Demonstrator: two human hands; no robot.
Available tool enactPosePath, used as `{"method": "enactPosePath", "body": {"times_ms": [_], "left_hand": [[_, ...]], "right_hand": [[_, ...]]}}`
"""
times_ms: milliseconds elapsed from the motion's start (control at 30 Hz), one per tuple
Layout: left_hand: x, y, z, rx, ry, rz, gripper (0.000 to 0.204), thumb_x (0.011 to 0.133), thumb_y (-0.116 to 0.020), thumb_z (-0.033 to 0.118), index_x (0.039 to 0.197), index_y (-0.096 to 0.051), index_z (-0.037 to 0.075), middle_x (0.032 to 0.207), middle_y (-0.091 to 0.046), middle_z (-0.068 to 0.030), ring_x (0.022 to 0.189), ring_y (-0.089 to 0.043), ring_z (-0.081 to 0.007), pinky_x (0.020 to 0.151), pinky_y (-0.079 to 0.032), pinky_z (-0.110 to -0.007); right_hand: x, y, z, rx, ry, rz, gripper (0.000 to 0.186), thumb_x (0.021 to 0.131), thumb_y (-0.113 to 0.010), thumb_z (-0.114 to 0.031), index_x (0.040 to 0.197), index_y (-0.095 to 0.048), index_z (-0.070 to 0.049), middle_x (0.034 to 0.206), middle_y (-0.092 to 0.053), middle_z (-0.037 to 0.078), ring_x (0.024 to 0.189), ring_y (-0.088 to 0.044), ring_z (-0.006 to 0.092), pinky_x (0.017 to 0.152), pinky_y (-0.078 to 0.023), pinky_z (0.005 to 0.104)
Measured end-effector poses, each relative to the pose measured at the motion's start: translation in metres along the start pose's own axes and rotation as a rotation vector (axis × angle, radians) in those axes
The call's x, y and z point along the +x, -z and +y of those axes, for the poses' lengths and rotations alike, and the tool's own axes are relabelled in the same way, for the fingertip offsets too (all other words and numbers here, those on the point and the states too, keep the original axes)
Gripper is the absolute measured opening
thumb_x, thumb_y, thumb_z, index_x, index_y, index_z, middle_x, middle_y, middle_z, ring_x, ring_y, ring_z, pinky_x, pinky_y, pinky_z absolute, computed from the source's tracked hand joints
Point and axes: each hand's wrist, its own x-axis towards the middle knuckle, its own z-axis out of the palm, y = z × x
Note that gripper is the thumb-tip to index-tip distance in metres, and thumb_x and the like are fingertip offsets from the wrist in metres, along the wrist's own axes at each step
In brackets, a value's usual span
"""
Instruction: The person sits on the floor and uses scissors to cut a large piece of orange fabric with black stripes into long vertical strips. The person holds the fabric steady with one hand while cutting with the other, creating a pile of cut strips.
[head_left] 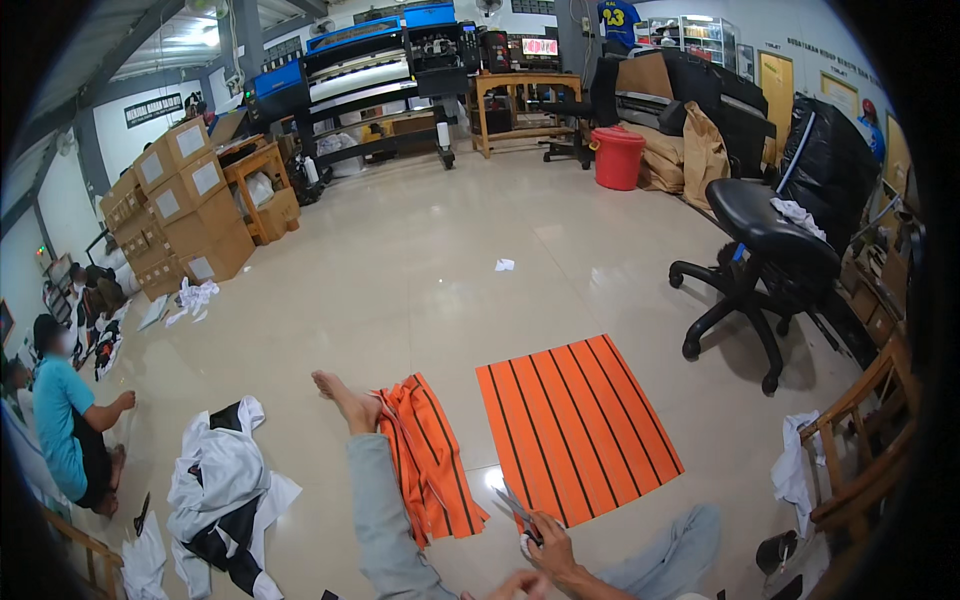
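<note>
My right hand (552, 550) is closed around a pair of scissors (513, 503), whose blades point up and left beside the near left corner of a flat orange cloth with black stripes (580, 430). The cloth lies spread on the floor in front of me. My left hand (522, 586) is at the lower edge, left of the right hand, smeared and partly cut off, so its fingers cannot be read. Rumpled orange striped cloth (432, 460) lies along my outstretched left leg (385, 510), left of the flat piece.
White, grey and black garments (225, 490) are heaped at left, near a seated person in a turquoise shirt (65, 410). A black swivel chair (765, 250) stands at right, by a wooden frame (865, 440). Stacked cartons (190, 200), a large printer (360, 75) and a red bin (616, 160) stand farther back.
</note>
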Motion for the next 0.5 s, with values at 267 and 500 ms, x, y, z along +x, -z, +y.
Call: {"method": "enactPosePath", "body": {"times_ms": [267, 500], "left_hand": [[0.063, -0.054, -0.168, 0.270, -0.005, 0.293, 0.042, 0.093, -0.070, 0.024, 0.121, -0.057, -0.004, 0.115, -0.063, -0.0215, 0.105, -0.062, -0.0362, 0.093, -0.049, -0.045], [0.102, -0.096, -0.148, 0.436, 0.020, 0.342, 0.039, 0.089, -0.071, 0.029, 0.116, -0.063, 0.002, 0.117, -0.060, -0.0176, 0.114, -0.053, -0.0376, 0.097, -0.040, -0.050]], "right_hand": [[-0.013, 0.026, -0.036, 0.313, -0.259, 0.033, 0.063, 0.082, -0.072, -0.001, 0.143, -0.053, 0.001, 0.129, -0.062, 0.018, 0.112, -0.066, 0.0266, 0.091, -0.056, 0.0359], [-0.110, 0.055, -0.015, 0.995, -0.776, -0.015, 0.068, 0.089, -0.072, 0.005, 0.151, -0.044, 0.000, 0.121, -0.062, 0.012, 0.097, -0.068, 0.0208, 0.081, -0.058, 0.0333]]}}
